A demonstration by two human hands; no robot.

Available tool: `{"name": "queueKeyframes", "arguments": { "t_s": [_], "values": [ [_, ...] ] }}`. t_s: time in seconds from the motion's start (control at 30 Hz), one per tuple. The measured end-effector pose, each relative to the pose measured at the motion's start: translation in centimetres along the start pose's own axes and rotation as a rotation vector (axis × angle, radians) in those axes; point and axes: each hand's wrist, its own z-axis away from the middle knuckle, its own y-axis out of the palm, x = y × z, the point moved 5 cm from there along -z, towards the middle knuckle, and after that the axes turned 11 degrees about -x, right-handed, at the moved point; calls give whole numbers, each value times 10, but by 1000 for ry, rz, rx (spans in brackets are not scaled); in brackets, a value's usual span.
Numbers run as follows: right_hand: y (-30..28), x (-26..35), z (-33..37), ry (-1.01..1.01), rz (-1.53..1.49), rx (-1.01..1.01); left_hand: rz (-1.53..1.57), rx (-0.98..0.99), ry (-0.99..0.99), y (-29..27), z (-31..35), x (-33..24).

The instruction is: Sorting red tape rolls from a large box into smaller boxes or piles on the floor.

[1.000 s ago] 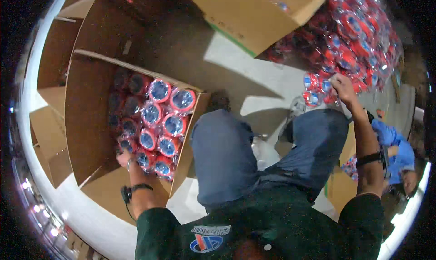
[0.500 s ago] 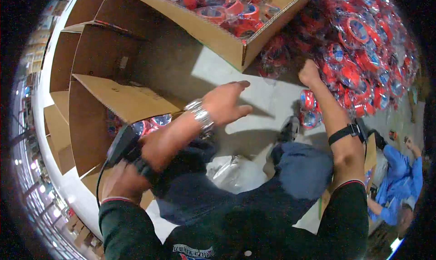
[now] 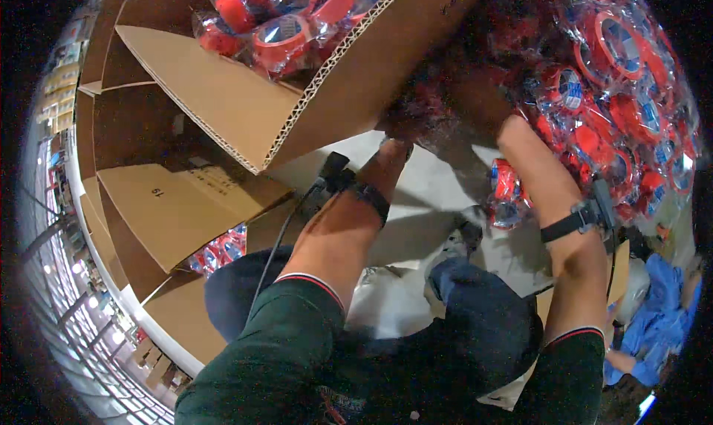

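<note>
A large heap of red tape rolls point(image 3: 620, 46) in clear plastic wrap rises at the far right. My right hand point(image 3: 486, 102) reaches into the deep shadow at the heap's near left side, its fingers lost in the dark. Stretched forward beneath the edge of an open cardboard box point(image 3: 349, 106), my left hand point(image 3: 405, 137) is at the same shaded rolls; its fingers are hidden too. I cannot make out whether either hand holds a roll. More wrapped red rolls point(image 3: 282, 39) lie inside that box.
Another open box point(image 3: 186, 202) with wrapped rolls point(image 3: 223, 250) in it stands at my left, beside further cardboard boxes. Two or so loose rolls point(image 3: 506, 191) lie on the floor by my shoe point(image 3: 468, 232). A person in blue point(image 3: 653, 306) is at the right edge.
My left hand has gone from above the floor between my knees forward to the heap's shaded side. The view has shifted, so the far box looks larger and closer.
</note>
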Motion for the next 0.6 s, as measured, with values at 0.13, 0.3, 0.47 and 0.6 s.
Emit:
{"name": "queueKeyframes", "arguments": {
  "t_s": [0.13,0.3,0.47,0.6],
  "values": [
    [-22,12,7,-165,145,165,12,-39,-48,11,-5,1],
    [-6,32,-5,-412,145,-205,56,-50,-97,16,9,1],
    [-23,20,32,-159,-569,-237,109,-68,-123,16,18,-3],
    [-31,-50,109,351,-539,-31,181,-125,-132,24,27,-19]
  ]
}}
